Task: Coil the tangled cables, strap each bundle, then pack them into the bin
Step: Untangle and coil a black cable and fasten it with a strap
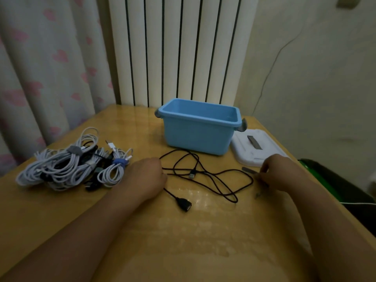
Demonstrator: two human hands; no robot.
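Observation:
A loose black USB extension cable [211, 180] lies tangled on the wooden table [183, 241], its socket end near the front. My left hand [148, 176] rests at the cable's left side, fingers curled where the cable passes. My right hand [278, 174] pinches something small at the cable's right loop, next to a dark strap [247, 169]. The empty blue bin [200, 127] stands behind the cable. A pile of white and black cables [71, 167], some bundles strapped in grey and blue, lies at the left.
The bin's white lid [256, 147] lies flat to the right of the bin. A radiator and curtain stand behind the table. A dark container with green trim [333, 186] sits beyond the table's right edge.

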